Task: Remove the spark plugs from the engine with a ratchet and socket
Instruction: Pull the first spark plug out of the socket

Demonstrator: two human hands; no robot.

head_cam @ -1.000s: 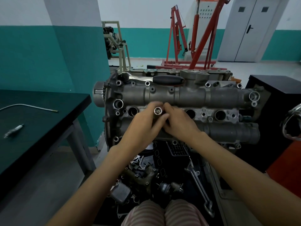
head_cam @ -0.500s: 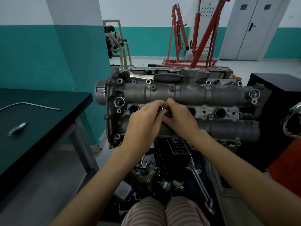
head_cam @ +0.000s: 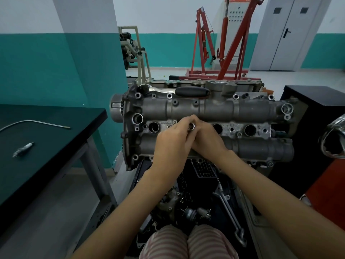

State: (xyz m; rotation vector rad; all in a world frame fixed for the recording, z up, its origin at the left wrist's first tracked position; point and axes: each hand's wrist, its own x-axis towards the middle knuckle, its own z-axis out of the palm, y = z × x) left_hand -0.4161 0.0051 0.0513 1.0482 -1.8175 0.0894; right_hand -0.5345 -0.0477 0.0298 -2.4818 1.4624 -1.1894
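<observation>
Hands meet at the middle of the engine [head_cam: 205, 113], over the second spark plug well from the left. Left hand [head_cam: 171, 141] has its fingers curled round the socket [head_cam: 192, 126], whose open chrome end shows between the two hands. Right hand [head_cam: 207, 139] presses against the left, its fingers curled toward the same socket; how far they grip it cannot be told, since the left hand covers them.

Three open spark plug wells are visible in the row: one [head_cam: 153, 127] left of the hands, two [head_cam: 217, 128] [head_cam: 250, 130] to the right. Ratchet [head_cam: 175, 90] lies along the top rear edge of the engine, black handle to the right, head to the left, well apart from both hands.

One spark plug [head_cam: 23, 149] lies on the dark tabletop [head_cam: 56, 139] at the left, apart from the engine. A thin bent metal rod [head_cam: 35, 122] lies farther back on the same tabletop.

Below the engine, loose parts and a long wrench [head_cam: 228, 212] lie on a dark surface. A red engine hoist [head_cam: 222, 43] stands on the floor behind the engine, near grey double doors [head_cam: 287, 32].
</observation>
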